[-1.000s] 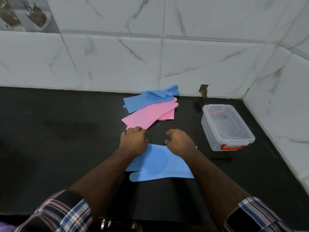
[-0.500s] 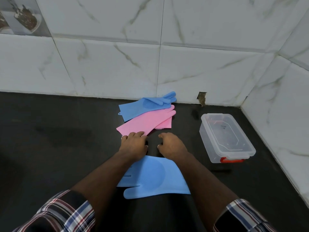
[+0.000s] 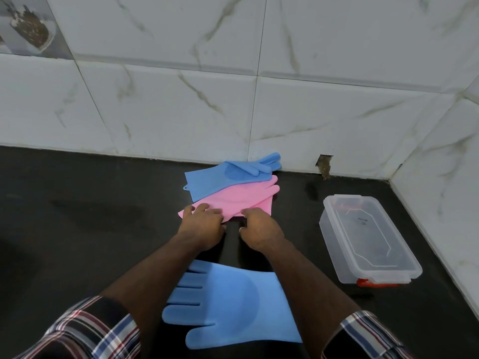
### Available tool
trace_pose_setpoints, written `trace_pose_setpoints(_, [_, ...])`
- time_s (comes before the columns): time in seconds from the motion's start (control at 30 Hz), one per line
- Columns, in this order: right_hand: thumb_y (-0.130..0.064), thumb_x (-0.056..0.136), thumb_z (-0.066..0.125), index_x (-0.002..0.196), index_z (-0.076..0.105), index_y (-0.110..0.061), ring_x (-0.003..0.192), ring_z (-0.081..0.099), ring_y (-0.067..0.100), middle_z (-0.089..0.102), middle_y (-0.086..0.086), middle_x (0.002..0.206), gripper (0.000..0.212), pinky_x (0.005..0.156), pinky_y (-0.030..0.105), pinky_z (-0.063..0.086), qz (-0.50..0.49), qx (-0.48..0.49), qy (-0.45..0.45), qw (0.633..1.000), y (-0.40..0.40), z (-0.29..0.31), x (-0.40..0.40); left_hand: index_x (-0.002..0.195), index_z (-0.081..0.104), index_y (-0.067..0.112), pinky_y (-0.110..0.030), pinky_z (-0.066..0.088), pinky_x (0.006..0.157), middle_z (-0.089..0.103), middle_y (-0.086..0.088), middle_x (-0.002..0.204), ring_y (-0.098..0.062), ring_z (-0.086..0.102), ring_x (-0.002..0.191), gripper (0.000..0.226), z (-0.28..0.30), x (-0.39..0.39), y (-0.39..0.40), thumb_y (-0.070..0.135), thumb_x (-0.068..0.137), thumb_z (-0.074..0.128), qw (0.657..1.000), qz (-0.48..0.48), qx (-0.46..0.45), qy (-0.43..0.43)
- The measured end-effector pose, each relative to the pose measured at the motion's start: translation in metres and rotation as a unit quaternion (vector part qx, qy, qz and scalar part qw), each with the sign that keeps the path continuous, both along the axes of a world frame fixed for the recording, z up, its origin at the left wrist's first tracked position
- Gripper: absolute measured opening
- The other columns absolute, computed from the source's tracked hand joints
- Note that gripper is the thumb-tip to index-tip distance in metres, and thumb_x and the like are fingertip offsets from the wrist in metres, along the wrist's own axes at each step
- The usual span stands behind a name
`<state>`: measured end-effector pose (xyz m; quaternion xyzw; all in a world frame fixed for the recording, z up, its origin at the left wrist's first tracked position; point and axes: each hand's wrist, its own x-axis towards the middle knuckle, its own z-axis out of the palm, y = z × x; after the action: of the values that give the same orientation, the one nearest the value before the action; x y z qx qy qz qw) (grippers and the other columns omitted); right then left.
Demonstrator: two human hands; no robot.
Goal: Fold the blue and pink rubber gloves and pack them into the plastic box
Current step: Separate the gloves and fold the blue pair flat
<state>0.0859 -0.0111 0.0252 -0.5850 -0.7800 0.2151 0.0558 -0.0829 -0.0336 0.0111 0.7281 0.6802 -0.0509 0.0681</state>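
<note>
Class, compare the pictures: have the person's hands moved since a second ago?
Yes. Both the left hand and right hand have left the near blue glove and reached forward toward the wall, now touching the pink glove.

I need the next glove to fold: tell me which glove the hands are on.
The pink glove: both hands, left and right, touch its near edge. The near blue glove and far blue glove lie untouched.

black counter point(image 3: 77, 229), glossy, meeting tiled wall at back and right. near edge: blue glove point(image 3: 228, 307) flat, fingers pointing left. at back by wall: second blue glove point(image 3: 220, 177), with pink gloves point(image 3: 241, 200) overlapping its near side. at right: lidded box point(image 3: 368, 242), well apart from gloves.
</note>
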Motion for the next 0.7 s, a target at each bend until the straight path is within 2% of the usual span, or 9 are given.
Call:
trace_pose_setpoints(0.07, [-0.021,0.089,0.057,0.131,0.056,-0.015,0.116,0.056,0.027,0.059,0.008,0.127,0.042,0.098,0.043,0.049,-0.018,0.019,0.013,1.0,0.01,0.002,-0.001,0.098,0.07,0.022,-0.047,0.031,0.102,0.068,0.002,0.111,-0.022,0.052,0.119,0.038,0.006,-0.003,0.009,0.043,0.097,0.038,0.999,0.013,0.037,-0.005])
trace_pose_setpoints(0.13, [-0.019,0.09,0.057,0.136,0.055,-0.016,0.117,0.057,0.024,0.059,0.007,0.131,0.045,0.1,0.039,0.048,-0.05,0.018,0.049,0.997,0.022,0.004,-0.002,0.088,0.07,0.02,-0.043,0.036,0.094,0.068,0.002,0.097,-0.022,0.055,0.106,0.04,0.013,-0.002,0.019,0.043,0.098,0.039,0.997,0.024,0.073,-0.018])
trace_pose_setpoints(0.3, [-0.015,0.09,0.061,0.132,0.058,-0.013,0.113,0.061,0.018,0.064,0.004,0.128,0.042,0.097,0.028,0.047,-0.154,-0.051,0.214,0.963,0.05,0.007,-0.005,0.103,0.069,0.024,-0.043,0.045,0.09,0.069,0.002,0.106,-0.023,0.059,0.101,0.029,0.018,0.008,0.056,0.038,0.099,0.044,0.989,0.033,0.12,-0.076])
trace_pose_setpoints(0.37, [-0.014,0.089,0.064,0.131,0.059,-0.013,0.109,0.063,0.017,0.066,0.003,0.124,0.043,0.097,0.028,0.048,-0.204,-0.084,0.287,0.932,0.058,0.006,-0.006,0.115,0.066,0.024,-0.044,0.046,0.092,0.067,0.0,0.115,-0.024,0.058,0.106,0.027,0.016,0.009,0.071,0.034,0.099,0.047,0.987,0.045,0.124,-0.095])
trace_pose_setpoints(0.43, [-0.012,0.087,0.065,0.13,0.059,-0.013,0.1,0.066,0.017,0.069,0.003,0.113,0.044,0.094,0.035,0.054,-0.247,-0.121,0.361,0.891,0.066,0.002,-0.008,0.122,0.062,0.021,-0.044,0.046,0.092,0.065,-0.002,0.119,-0.026,0.058,0.109,0.029,0.013,0.009,0.083,0.031,0.099,0.049,0.985,0.059,0.126,-0.102])
trace_pose_setpoints(0.5, [-0.009,0.086,0.065,0.13,0.058,-0.012,0.091,0.069,0.018,0.07,0.003,0.1,0.045,0.087,0.035,0.058,-0.277,-0.154,0.423,0.849,0.071,-0.001,-0.009,0.122,0.062,0.019,-0.045,0.048,0.092,0.065,-0.004,0.119,-0.027,0.058,0.108,0.028,0.01,0.009,0.093,0.028,0.098,0.051,0.985,0.067,0.126,-0.094])
trace_pose_setpoints(0.57, [-0.007,0.086,0.066,0.13,0.057,-0.01,0.091,0.07,0.019,0.071,0.005,0.096,0.045,0.084,0.032,0.059,-0.297,-0.172,0.47,0.813,0.076,-0.003,-0.009,0.122,0.062,0.017,-0.044,0.048,0.092,0.065,-0.006,0.118,-0.027,0.058,0.108,0.027,0.008,0.01,0.101,0.025,0.098,0.051,0.987,0.068,0.122,-0.085])
trace_pose_setpoints(0.63, [-0.005,0.086,0.066,0.129,0.057,-0.008,0.092,0.071,0.02,0.07,0.008,0.096,0.044,0.085,0.032,0.059,-0.311,-0.183,0.5,0.787,0.08,-0.005,-0.008,0.121,0.063,0.016,-0.043,0.048,0.09,0.064,-0.006,0.116,-0.027,0.059,0.106,0.026,0.007,0.011,0.107,0.022,0.099,0.049,0.988,0.069,0.12,-0.075])
trace_pose_setpoints(0.7, [-0.004,0.085,0.067,0.128,0.057,-0.007,0.091,0.071,0.019,0.071,0.009,0.096,0.045,0.085,0.033,0.059,-0.317,-0.196,0.51,0.775,0.082,-0.009,-0.008,0.117,0.065,0.017,-0.041,0.048,0.085,0.065,-0.006,0.11,-0.027,0.059,0.101,0.026,0.004,0.01,0.111,0.02,0.099,0.046,0.988,0.069,0.124,-0.061])
